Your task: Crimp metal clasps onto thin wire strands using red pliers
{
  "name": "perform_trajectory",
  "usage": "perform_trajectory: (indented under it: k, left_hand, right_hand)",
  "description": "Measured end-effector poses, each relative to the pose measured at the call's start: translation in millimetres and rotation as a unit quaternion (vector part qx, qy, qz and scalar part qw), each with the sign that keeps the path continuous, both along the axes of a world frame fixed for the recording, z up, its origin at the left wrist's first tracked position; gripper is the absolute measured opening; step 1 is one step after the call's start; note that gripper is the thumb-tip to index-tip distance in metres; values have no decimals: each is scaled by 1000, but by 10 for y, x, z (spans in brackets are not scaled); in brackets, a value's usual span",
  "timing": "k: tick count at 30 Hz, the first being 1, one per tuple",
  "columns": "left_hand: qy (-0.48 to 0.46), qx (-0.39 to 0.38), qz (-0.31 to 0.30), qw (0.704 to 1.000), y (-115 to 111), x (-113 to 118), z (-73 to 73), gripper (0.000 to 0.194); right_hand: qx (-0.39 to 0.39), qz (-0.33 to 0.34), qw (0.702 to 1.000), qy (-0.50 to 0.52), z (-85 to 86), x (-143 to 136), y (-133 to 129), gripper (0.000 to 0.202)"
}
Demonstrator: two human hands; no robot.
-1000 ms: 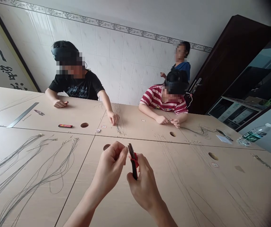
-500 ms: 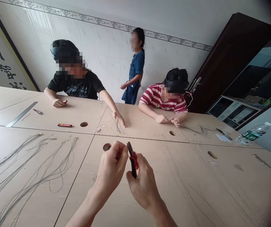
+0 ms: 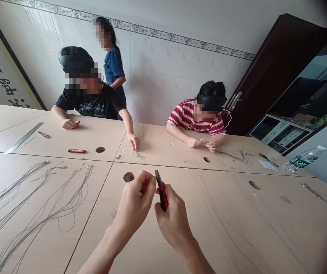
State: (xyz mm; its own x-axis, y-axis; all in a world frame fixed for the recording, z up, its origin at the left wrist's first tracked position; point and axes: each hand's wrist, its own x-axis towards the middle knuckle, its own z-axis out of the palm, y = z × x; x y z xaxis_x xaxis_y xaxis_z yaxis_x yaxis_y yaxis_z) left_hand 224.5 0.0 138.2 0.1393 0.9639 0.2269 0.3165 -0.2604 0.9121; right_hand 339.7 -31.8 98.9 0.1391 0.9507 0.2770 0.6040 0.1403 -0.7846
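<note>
My right hand is wrapped round a pair of pliers with red and black handles, its jaws pointing up. Thumb and fingers of my left hand are pinched together just left of the jaws. What they hold, if anything, is too small to make out. Both hands are above the near part of the table. Thin grey cords with small metal ends lie in bunches to the left. More thin cords stretch across the tabletop on the right.
Across the table sit two people, one in a black shirt, one in a striped shirt. A third person is behind them. A steel ruler, a red-and-black marker-like stick, a water bottle and cable holes are about.
The black-shirted person's hand has drawn back and closed over a small bunch of cords. The standing person has moved left. My pliers have tilted slightly; my hands are nearly still.
</note>
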Motion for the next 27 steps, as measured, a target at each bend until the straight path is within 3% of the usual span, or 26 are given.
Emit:
perform_trajectory:
  k: [6,12,21,27]
  left_hand:
    - [32,15,-17,999,0,-72,2,18]
    - [65,-2,-28,997,-11,-87,12,23]
    - [8,-85,-129,988,11,-97,43,39]
    - [-81,-46,-118,989,-6,-41,57,45]
  right_hand:
    - [11,-6,1000,2,4,23,2,22]
    - [20,7,1000,15,39,34,-15,16]
    - [19,17,1000,16,34,89,-31,16]
    - [19,23,999,29,72,118,-60,16]
